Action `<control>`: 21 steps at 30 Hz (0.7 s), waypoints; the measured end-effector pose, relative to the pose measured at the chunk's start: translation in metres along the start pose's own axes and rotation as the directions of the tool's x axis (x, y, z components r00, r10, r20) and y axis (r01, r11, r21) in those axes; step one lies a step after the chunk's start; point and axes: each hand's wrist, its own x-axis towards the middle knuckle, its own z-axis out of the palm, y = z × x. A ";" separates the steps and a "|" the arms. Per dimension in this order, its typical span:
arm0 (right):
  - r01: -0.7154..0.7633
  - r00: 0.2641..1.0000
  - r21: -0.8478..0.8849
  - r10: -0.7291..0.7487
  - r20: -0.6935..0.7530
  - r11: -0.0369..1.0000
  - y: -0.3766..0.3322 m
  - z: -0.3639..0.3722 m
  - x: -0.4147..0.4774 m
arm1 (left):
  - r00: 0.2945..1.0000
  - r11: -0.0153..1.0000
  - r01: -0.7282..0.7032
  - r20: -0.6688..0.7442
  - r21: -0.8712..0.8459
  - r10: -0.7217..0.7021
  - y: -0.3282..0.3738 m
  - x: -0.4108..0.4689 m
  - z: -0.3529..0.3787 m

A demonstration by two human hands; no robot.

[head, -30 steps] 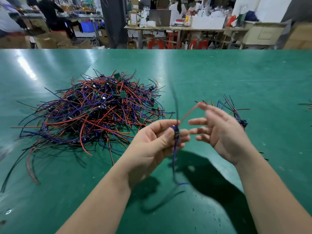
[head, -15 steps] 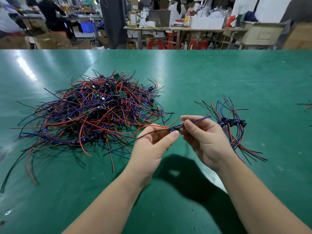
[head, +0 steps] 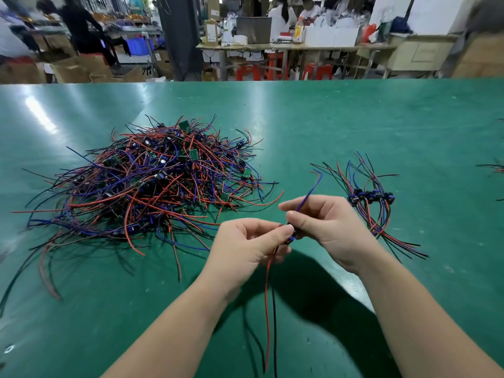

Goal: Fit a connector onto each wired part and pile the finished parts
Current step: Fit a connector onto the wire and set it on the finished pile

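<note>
One wired part pinched between left hand, right hand fingers

A: The worktop is covered in a smooth green mat; a soft glare is thrown back at the far left.
B: And the heaped wires are sheathed in slick plastic insulation. Dark plastic is seen on the finished connectors, plain brown cardboard on the boxes behind.

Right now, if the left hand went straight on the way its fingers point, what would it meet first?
The left hand points toward the right hand; it would probably meet that hand's fingers first, since both pinch the same wired part between them.
</note>
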 end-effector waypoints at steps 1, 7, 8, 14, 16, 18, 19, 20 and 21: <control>0.006 1.000 -0.058 -0.006 -0.007 0.998 0.002 0.000 0.000 | 0.999 1.000 0.028 -0.016 -0.002 -0.029 -0.001 0.000 0.000; -0.015 0.986 0.015 0.017 -0.163 1.000 0.000 -0.009 0.007 | 0.994 0.990 0.109 -0.010 0.087 -0.108 0.002 0.002 -0.002; -0.025 0.976 0.088 0.043 -0.214 0.996 -0.001 -0.015 0.008 | 0.994 0.989 0.108 0.007 0.099 -0.109 0.003 0.001 -0.002; -0.237 0.971 0.343 0.237 0.042 0.909 -0.002 -0.025 0.006 | 0.997 0.993 0.074 -0.009 0.093 -0.073 0.003 -0.003 0.003; -0.303 0.950 0.297 0.262 0.170 0.906 0.000 -0.019 0.003 | 0.997 0.995 0.068 -0.026 0.075 -0.066 0.003 -0.003 0.003; -0.296 0.944 0.249 0.244 0.221 0.922 0.002 -0.014 0.002 | 0.998 0.995 0.069 -0.021 0.077 -0.067 0.003 -0.004 0.004; -0.282 0.947 0.236 0.230 0.225 0.930 0.003 -0.012 0.002 | 0.997 0.994 0.071 -0.017 0.080 -0.070 0.003 -0.004 0.004; -0.268 0.951 0.221 0.221 0.215 0.938 0.003 -0.010 0.002 | 0.997 0.994 0.074 -0.014 0.083 -0.074 0.003 -0.004 0.004; -0.259 0.956 0.207 0.221 0.193 0.943 0.003 -0.009 0.001 | 0.997 0.993 0.078 -0.012 0.086 -0.077 0.003 -0.004 0.005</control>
